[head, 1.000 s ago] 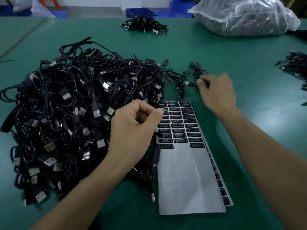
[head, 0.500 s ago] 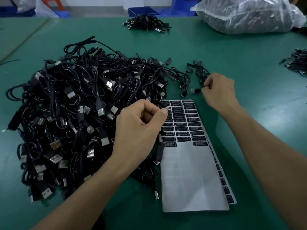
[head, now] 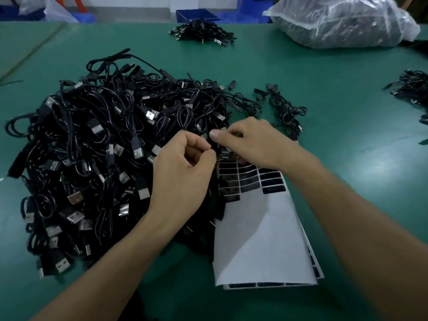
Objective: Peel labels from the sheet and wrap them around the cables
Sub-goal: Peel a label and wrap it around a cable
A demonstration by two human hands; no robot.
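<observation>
A white label sheet (head: 261,232) lies on the green table, with rows of black labels (head: 251,179) at its far end. A second sheet (head: 313,262) peeks out from under it. To the left is a big heap of black USB cables (head: 99,144). Both hands meet over the sheet's far edge. My left hand (head: 183,172) is curled, thumb and forefinger pinching a small dark label. My right hand (head: 252,142) pinches a thin black cable (head: 293,135) right beside the left fingertips; most of that cable is hidden by the hand.
A small loose bunch of cables (head: 286,107) lies just beyond my right hand. Another cable bundle (head: 202,33) sits at the far middle, more cables (head: 413,89) at the right edge. A clear plastic bag (head: 342,22) of cables is far right; blue bins (head: 196,13) stand behind.
My right hand has come back left from the small cable bunch, bringing a cable to the left hand's fingertips. The left hand stayed pinched over the sheet's far edge.
</observation>
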